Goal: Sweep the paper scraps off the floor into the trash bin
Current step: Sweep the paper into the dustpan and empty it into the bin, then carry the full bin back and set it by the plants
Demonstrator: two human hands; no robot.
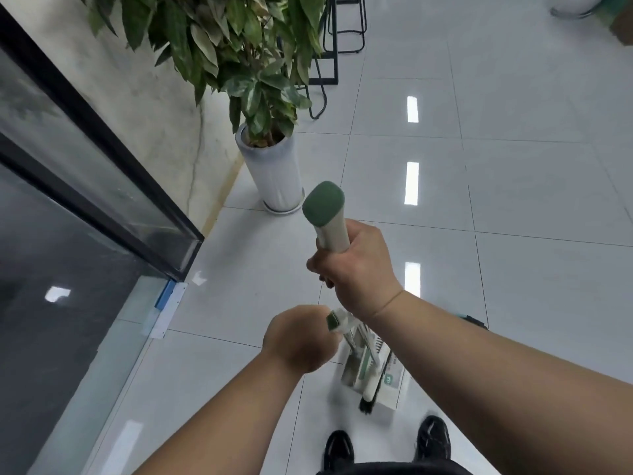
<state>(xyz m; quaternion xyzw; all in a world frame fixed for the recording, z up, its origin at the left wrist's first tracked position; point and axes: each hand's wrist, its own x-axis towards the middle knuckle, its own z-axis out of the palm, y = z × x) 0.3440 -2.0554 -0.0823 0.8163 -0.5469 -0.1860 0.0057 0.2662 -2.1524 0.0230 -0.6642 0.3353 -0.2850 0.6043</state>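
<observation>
Both hands grip handles: right hand on broom (left hand lower).

Office or commercial interior, likely a lobby or corridor. Evidence: glossy pale floor tiles reflecting ceiling strip lights; black-framed glass partition against a plain wall; tall leafy plant in a white ribbed pot; black metal stool frames (seats out of view).

Potted plant ahead by left wall (stools behind)
</observation>
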